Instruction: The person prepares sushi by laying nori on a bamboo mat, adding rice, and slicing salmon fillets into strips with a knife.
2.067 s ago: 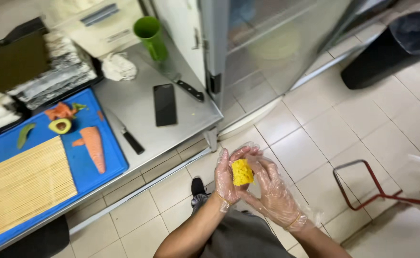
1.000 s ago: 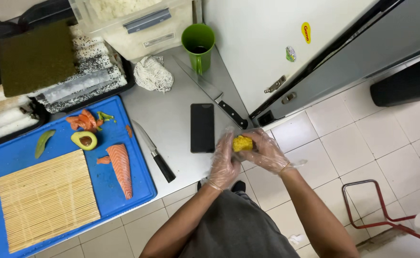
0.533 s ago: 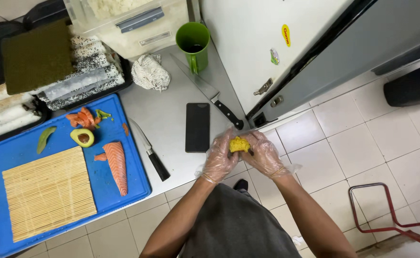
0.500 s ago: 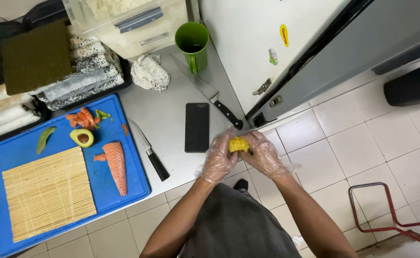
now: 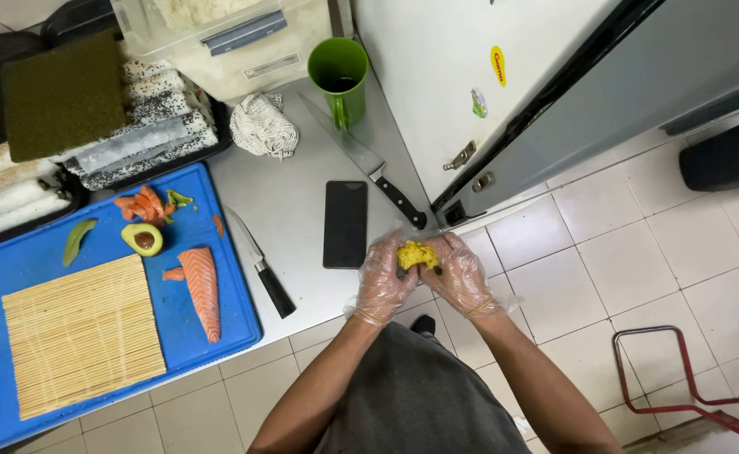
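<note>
The left hand (image 5: 383, 282) and right hand (image 5: 460, 273), both wearing clear gloves, are pinching a yellow lump of food (image 5: 417, 254) between them at the table (image 5: 302, 210) edge, just beside the phone (image 5: 345, 224).

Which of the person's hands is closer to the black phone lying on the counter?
The left. The gloved left hand sits just right of the black phone, almost beside its lower corner. The right hand is farther off, on the other side of the yellow lump both hands hold.
</note>
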